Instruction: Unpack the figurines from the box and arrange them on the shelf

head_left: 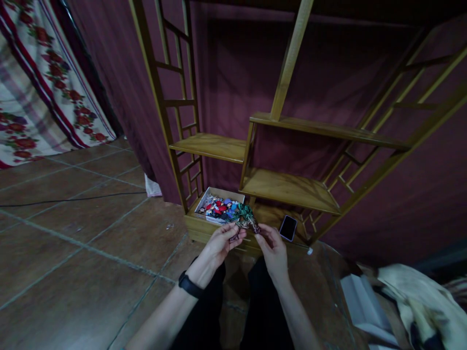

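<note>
A curved, band-like piece point(249, 217), patterned green at the top and brown towards its ends, is held up between my hands. My left hand point(222, 241), with a black band on the wrist, pinches its left end. At the other end, the fingers of my right hand point(273, 252) are closed on it. Just behind stands a shallow white box point(209, 196) with many small colourful pieces point(220, 206) in red, blue, black and white. These pieces are too small to name, and the band partly covers the box's right side.
A wooden shelf unit point(292, 188) stands ahead, with a phone point(288, 228) on its lowest board. Purple cloth point(233, 73) hangs behind it. Floral fabric point(54, 73) is at left. A cable point(73, 200) crosses the tiled floor; a white box point(368, 304) and pale cloth point(419, 287) lie right.
</note>
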Action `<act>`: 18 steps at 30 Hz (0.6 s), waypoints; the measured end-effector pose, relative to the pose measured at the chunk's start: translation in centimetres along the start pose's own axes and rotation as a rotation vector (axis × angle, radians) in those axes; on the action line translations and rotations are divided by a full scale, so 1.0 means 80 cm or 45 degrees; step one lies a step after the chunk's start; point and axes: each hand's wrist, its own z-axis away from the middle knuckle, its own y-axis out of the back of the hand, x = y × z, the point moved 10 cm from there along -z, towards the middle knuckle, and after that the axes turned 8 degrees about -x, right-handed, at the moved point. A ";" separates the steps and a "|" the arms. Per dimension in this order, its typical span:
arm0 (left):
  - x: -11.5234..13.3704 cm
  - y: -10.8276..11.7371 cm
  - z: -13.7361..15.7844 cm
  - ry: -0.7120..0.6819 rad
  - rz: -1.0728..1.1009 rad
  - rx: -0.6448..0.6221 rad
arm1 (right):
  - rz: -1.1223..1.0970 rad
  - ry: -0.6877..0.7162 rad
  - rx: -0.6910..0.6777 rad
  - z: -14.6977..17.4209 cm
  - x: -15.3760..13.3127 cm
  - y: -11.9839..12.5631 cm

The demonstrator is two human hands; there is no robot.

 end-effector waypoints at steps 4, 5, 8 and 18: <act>-0.011 0.000 -0.001 0.069 0.043 -0.001 | 0.013 0.009 0.002 0.000 -0.004 0.000; -0.013 0.001 -0.001 0.087 0.050 0.002 | 0.017 0.009 0.000 0.000 -0.004 0.000; -0.022 0.003 -0.002 0.141 0.077 0.022 | 0.046 0.015 -0.004 0.000 -0.007 0.001; -0.013 0.000 -0.002 0.067 -0.001 0.025 | 0.003 -0.058 -0.001 0.001 0.021 0.013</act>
